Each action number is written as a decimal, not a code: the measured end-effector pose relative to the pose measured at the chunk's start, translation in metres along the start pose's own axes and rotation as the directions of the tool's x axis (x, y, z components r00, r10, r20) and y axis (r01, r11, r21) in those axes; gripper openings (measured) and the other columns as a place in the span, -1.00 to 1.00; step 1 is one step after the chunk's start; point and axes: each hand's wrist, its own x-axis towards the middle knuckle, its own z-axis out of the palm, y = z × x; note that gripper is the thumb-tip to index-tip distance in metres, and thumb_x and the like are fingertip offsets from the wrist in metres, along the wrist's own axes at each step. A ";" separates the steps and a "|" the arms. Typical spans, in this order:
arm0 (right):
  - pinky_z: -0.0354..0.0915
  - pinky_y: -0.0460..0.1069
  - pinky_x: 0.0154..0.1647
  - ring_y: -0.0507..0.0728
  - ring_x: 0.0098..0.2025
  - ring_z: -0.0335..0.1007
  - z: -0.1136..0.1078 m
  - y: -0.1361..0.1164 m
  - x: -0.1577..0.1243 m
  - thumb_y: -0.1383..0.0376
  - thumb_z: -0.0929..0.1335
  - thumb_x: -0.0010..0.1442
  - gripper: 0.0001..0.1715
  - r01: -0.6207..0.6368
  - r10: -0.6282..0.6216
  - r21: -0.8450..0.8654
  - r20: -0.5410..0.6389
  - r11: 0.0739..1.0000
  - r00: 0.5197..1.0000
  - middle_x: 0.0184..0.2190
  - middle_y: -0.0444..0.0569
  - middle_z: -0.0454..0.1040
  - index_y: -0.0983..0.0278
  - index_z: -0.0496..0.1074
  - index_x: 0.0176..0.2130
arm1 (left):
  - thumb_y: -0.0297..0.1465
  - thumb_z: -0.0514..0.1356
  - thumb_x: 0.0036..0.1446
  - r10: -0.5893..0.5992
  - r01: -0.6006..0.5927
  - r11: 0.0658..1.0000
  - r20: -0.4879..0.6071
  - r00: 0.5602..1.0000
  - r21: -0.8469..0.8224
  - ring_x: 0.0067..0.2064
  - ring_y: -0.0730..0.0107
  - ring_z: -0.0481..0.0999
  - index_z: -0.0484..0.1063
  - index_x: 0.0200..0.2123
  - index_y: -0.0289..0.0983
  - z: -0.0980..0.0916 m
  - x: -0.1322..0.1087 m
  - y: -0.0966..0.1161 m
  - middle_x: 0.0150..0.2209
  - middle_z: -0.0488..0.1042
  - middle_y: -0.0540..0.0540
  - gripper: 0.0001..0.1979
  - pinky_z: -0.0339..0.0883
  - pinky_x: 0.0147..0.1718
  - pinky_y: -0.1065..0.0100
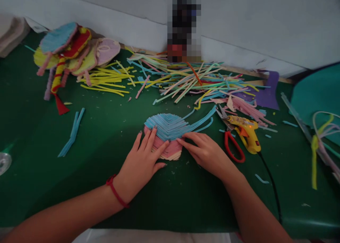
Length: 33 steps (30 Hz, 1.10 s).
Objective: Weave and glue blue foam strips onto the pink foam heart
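A rounded panel [170,124] of side-by-side pipe cleaners lies on the green table [106,186]. Its upper part is blue in a V pattern, its lower part pink with a cream edge. My left hand [139,161], with a red cord at the wrist, rests on the panel's left side with fingers spread. At the panel's right edge, the fingertips of my right hand [208,152] pinch a blue pipe cleaner where blue meets pink; its held end is mostly hidden. Loose blue pipe cleaner ends [203,122] stick out to the right above that hand.
Red-handled scissors [233,147] and a yellow glue gun [248,133] with a black cord lie at right. Behind is a pile of mixed pipe cleaners [196,78]. Finished fans [60,38] are stacked back left; folded blue pipe cleaners [73,133] lie at left.
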 end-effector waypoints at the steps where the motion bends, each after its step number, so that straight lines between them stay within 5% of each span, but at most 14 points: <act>1: 0.38 0.14 -0.08 0.20 -0.04 0.39 0.000 0.000 0.000 0.48 0.22 0.23 -0.59 -0.001 0.001 0.003 0.002 1.000 1.000 -0.06 0.15 0.45 0.31 0.40 0.04 | -0.08 0.21 0.08 0.006 -0.006 1.000 0.001 1.000 -0.001 0.29 -0.20 0.07 0.23 0.21 -0.06 0.000 0.000 -0.001 0.30 0.09 -0.35 -0.37 0.10 0.16 -0.13; 9: 0.37 0.12 -0.10 0.17 -0.05 0.38 0.001 0.007 -0.003 0.44 0.21 0.27 -0.61 -0.030 0.032 0.052 -0.042 0.998 0.999 -0.08 0.10 0.46 0.24 0.39 0.05 | -0.13 0.22 0.11 0.041 -0.040 0.999 0.003 0.999 -0.023 0.29 -0.20 0.09 0.26 0.19 -0.08 -0.002 0.001 -0.005 0.31 0.07 -0.31 -0.42 0.07 0.17 -0.15; 14: 0.34 0.10 -0.12 0.17 -0.13 0.40 -0.008 0.025 -0.009 0.38 0.24 0.27 -0.67 -0.260 0.255 0.013 -0.242 0.966 0.936 -0.18 0.08 0.47 0.23 0.44 -0.01 | -0.15 0.22 0.11 0.041 -0.041 0.999 -0.004 0.999 0.001 0.28 -0.24 0.10 0.22 0.22 -0.05 -0.004 0.002 -0.001 0.31 0.06 -0.29 -0.40 0.08 0.15 -0.18; 17: 0.33 0.10 -0.12 0.17 -0.16 0.40 -0.020 0.043 -0.020 0.28 0.24 0.27 -0.71 -0.487 0.450 0.017 -0.410 0.873 0.793 -0.23 0.05 0.47 0.22 0.46 -0.07 | -0.15 0.23 0.10 0.048 -0.047 0.999 -0.027 0.998 0.017 0.28 -0.24 0.10 0.19 0.24 -0.08 -0.006 0.002 0.000 0.30 0.08 -0.31 -0.36 0.10 0.14 -0.17; 20: 0.31 0.11 -0.15 0.18 -0.24 0.39 -0.034 0.066 -0.047 0.14 0.26 0.23 -0.68 -0.760 0.677 0.067 -0.509 0.647 0.531 -0.27 0.05 0.47 0.26 0.46 -0.15 | -0.15 0.21 0.12 0.049 -0.047 0.998 -0.054 0.997 0.036 0.28 -0.20 0.11 0.18 0.24 -0.14 -0.008 0.002 -0.001 0.30 0.09 -0.34 -0.37 0.09 0.15 -0.15; 23: 0.29 0.11 -0.15 0.18 -0.26 0.37 -0.042 0.087 -0.083 0.03 0.30 0.12 -0.60 -0.927 0.869 0.157 -0.430 0.340 0.245 -0.29 0.03 0.45 0.28 0.43 -0.22 | -0.17 0.18 0.16 0.067 -0.063 0.996 -0.063 0.996 0.066 0.28 -0.19 0.13 0.18 0.25 -0.22 -0.007 0.004 -0.004 0.29 0.09 -0.39 -0.38 0.08 0.15 -0.15; 24: 0.28 0.13 -0.16 0.20 -0.27 0.37 -0.042 0.091 -0.093 0.01 0.30 0.09 -0.60 -0.945 0.890 0.161 -0.410 0.284 0.198 -0.34 0.03 0.45 0.29 0.43 -0.29 | -0.18 0.16 0.17 0.080 -0.075 0.994 -0.063 0.995 0.073 0.27 -0.18 0.13 0.17 0.25 -0.25 -0.007 0.006 -0.005 0.29 0.09 -0.40 -0.39 0.08 0.16 -0.15; 28: 0.26 0.13 -0.27 0.20 -0.36 0.35 -0.037 0.102 -0.112 -0.06 0.32 0.01 -0.54 -0.976 0.971 0.192 -0.233 0.102 0.056 -0.43 0.05 0.45 0.29 0.42 -0.39 | -0.19 0.08 0.24 0.142 -0.138 0.988 -0.057 0.988 0.069 0.29 -0.08 0.12 0.16 0.25 -0.30 -0.002 0.010 -0.008 0.29 0.08 -0.38 -0.43 0.03 0.18 -0.12; 33: 0.23 0.09 -0.29 0.20 -0.34 0.35 -0.026 0.108 -0.104 -0.15 0.32 -0.04 -0.43 -0.974 0.986 0.193 -0.135 0.123 0.098 -0.38 0.07 0.47 0.29 0.44 -0.36 | -0.19 0.04 0.27 0.169 -0.167 0.985 -0.065 0.983 0.041 0.30 -0.01 0.10 0.15 0.24 -0.34 0.004 0.014 -0.010 0.29 0.10 -0.34 -0.45 0.01 0.20 -0.10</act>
